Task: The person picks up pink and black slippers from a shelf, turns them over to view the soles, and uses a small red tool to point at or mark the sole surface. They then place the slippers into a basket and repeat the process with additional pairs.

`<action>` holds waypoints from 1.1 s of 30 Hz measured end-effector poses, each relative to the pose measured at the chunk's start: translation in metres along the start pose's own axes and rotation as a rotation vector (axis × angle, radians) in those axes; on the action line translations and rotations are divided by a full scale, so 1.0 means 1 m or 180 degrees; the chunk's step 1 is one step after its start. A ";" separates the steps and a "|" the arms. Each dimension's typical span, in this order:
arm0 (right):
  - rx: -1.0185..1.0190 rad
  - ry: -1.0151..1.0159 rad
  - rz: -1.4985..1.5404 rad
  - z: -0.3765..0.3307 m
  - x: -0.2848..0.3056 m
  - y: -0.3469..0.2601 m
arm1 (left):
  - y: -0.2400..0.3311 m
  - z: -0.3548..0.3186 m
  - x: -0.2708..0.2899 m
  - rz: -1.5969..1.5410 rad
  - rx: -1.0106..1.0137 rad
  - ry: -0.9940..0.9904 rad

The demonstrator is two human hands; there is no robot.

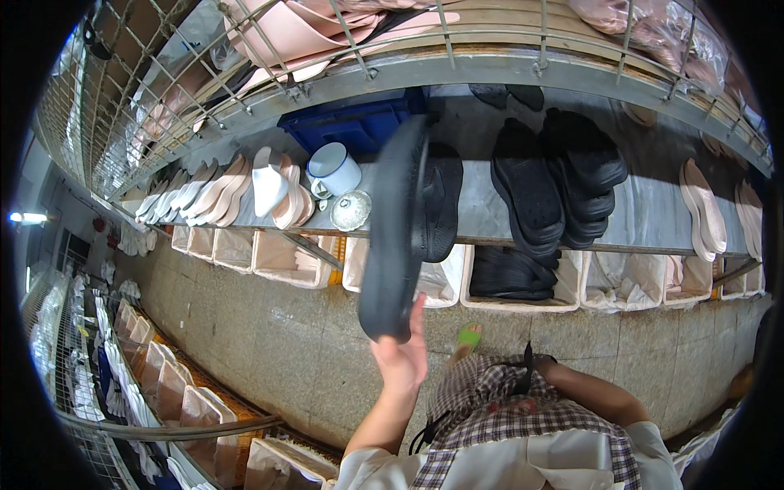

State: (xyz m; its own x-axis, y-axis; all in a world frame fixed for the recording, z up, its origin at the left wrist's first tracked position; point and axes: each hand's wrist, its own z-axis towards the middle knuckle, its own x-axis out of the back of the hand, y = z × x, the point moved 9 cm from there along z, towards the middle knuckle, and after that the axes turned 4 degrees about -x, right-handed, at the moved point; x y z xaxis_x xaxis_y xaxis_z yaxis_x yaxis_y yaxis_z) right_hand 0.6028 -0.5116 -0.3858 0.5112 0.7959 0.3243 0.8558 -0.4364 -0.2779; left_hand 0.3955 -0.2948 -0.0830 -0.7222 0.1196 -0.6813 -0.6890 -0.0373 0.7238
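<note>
My left hand point(402, 359) is closed round the lower end of a long black shoe sole point(392, 237), which stands upright before me, its side toward me. Behind it on the grey shelf point(645, 208) lies another black sole point(443, 204), partly covered by the one I hold. Farther right on that shelf sit several stacked black soles point(563, 180). At my waist, by the black tie of the checked apron point(498, 392), is my right hand point(545, 364); its fingers are hidden.
Left on the shelf are pale soles point(233, 196), a white enamel mug point(335, 167), its lid point(351, 211) and a blue crate point(355, 122). Lined baskets point(523, 306) stand below, one with black soles. Wire mesh point(457, 33) rises above; more baskets point(208, 416) line the left.
</note>
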 end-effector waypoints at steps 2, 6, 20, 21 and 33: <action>-0.0039 -0.0008 -0.0026 -0.018 0.017 -0.014 | -0.023 -0.008 -0.005 -0.0667 0.0876 0.0110; 0.0020 0.0187 -0.0269 -0.073 0.049 -0.040 | -0.042 -0.019 -0.021 -0.1430 0.1588 -0.0105; 0.2846 0.3277 0.0973 -0.375 0.212 -0.169 | -0.048 -0.070 -0.079 -0.2018 0.1912 -0.1072; 0.2985 0.3493 0.0878 -0.376 0.215 -0.178 | -0.048 -0.070 -0.081 -0.1937 0.1882 -0.1045; 0.2202 0.3536 0.0151 -0.367 0.208 -0.179 | -0.052 -0.072 -0.076 -0.1460 0.1752 -0.1083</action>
State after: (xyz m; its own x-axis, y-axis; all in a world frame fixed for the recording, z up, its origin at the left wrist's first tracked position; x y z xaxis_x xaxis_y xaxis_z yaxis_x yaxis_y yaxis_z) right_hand 0.5854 -0.4220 0.0628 0.6163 -0.1280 0.7771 0.7874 0.1147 -0.6056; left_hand 0.4816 -0.3733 -0.0771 -0.2539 0.3043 -0.9181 -0.7198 0.5745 0.3895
